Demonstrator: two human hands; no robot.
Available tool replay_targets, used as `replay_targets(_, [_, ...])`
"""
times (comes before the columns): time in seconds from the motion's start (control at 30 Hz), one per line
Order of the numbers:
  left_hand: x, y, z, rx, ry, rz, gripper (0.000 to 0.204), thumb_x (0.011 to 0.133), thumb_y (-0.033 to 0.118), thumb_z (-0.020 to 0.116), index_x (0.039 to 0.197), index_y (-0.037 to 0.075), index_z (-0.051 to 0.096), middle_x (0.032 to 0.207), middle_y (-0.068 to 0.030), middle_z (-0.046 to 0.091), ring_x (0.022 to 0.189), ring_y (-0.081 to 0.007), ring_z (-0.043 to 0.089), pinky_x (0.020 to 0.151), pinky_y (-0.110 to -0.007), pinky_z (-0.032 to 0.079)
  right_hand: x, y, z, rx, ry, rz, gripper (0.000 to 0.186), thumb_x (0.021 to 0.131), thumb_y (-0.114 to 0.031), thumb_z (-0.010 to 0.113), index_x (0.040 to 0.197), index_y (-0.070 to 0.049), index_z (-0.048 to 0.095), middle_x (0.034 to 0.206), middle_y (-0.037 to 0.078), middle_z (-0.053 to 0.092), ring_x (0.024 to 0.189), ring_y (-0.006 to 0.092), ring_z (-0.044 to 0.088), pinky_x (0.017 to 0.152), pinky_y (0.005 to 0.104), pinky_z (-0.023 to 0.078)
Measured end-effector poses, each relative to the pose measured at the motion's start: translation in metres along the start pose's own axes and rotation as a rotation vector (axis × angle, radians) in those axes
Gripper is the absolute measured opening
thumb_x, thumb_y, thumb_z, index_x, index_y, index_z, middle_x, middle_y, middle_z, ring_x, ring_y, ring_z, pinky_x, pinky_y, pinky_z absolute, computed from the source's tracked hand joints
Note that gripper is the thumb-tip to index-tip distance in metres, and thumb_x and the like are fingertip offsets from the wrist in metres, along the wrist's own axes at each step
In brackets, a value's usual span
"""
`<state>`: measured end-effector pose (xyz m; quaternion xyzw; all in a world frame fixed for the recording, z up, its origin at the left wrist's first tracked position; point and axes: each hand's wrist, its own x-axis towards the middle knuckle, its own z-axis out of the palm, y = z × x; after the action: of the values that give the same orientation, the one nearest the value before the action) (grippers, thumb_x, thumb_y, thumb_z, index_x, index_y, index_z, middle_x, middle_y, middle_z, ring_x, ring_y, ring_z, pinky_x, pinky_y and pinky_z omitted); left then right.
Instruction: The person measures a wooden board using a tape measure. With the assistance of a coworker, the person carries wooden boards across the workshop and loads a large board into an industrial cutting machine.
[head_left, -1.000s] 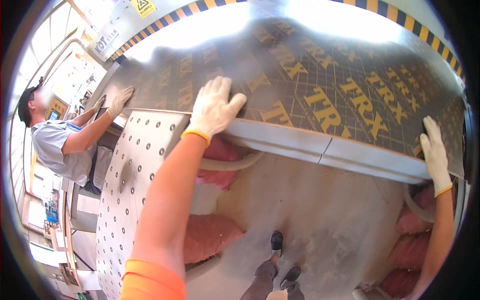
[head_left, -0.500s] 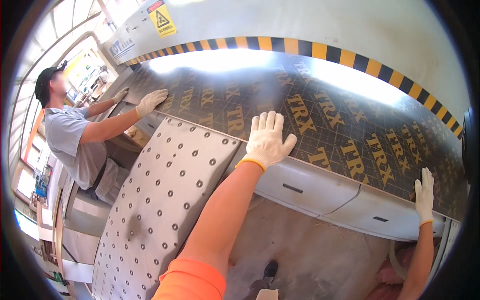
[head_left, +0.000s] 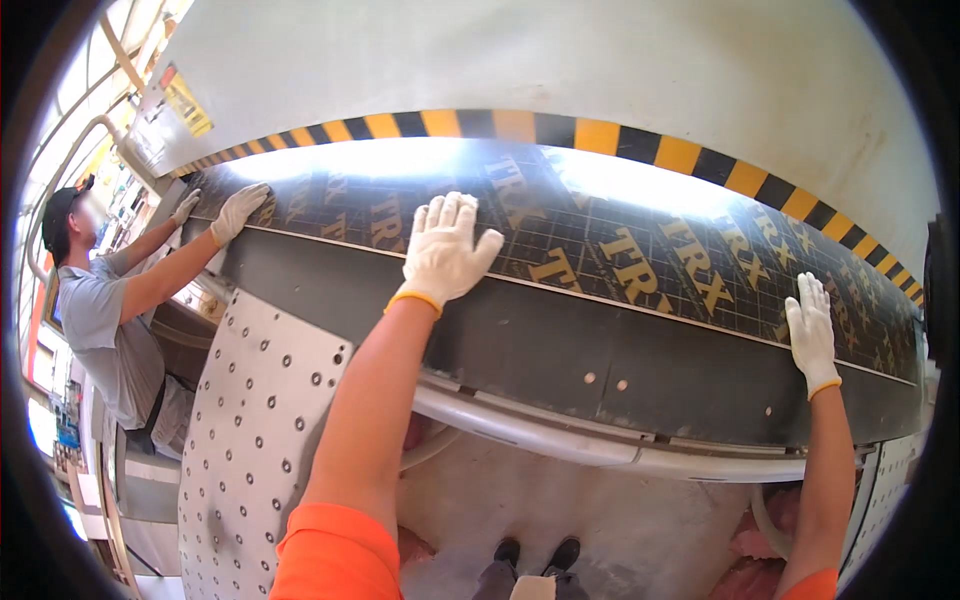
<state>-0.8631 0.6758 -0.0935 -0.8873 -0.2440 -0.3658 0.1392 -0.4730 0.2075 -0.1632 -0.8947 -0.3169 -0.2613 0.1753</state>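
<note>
A wide dark panel (head_left: 570,235) with a printed gold pattern and a pale near edge lies flat on the dark machine bed (head_left: 520,355). Its far side runs in under a striped beam. My left hand (head_left: 448,250), in a white knit glove, rests on the panel near its front edge, fingers stretched out. Farther right, my gloved right hand (head_left: 811,328) lies on the same edge with its fingers extended upward. Neither hand grips anything. At the far left, a co-worker's gloved hand (head_left: 240,212) also presses on the panel.
A yellow-and-black striped guard (head_left: 610,137) crosses the front of the large grey machine. To my left stands a metal table (head_left: 255,430) studded with round ball fittings. The co-worker (head_left: 105,310) stands beyond it. Pale floor (head_left: 600,505) shows below, with my shoes on it.
The panel has slid away from me, deeper under the striped guard, baring the dark bed in front of it. Both my hands moved along with it, and I stand nearer the machine.
</note>
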Motion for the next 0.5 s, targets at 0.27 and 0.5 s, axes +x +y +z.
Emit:
replay_targets(0.27, [0.003,-0.008,0.003,0.007,0.045,0.020,0.079,0.104,0.057,0.049,0.156,-0.003,0.053,0.164,-0.0277,0.049,0.155,-0.0439,0.039,0.132,-0.053,0.023,-0.036,-0.003,-0.017,0.016,0.092,0.070,0.067,0.111,-0.040,0.046,0.161,0.004,0.047,0.172,0.025,0.041,0.164,0.0379,0.031,0.137,0.0455,0.016])
replay_targets(0.5, [0.010,-0.004,-0.017,-0.007,-0.013,0.045,0.073,0.104,0.056,0.049,0.143,-0.004,0.063,0.149,-0.0278,0.063,0.144,-0.0439,0.052,0.124,-0.053,0.035,-0.054,-0.021,-0.018,-0.017,0.111,0.069,0.044,0.108,-0.030,0.054,0.136,0.002,0.068,0.143,0.027,0.066,0.139,0.0436,0.057,0.122,0.0518,0.039])
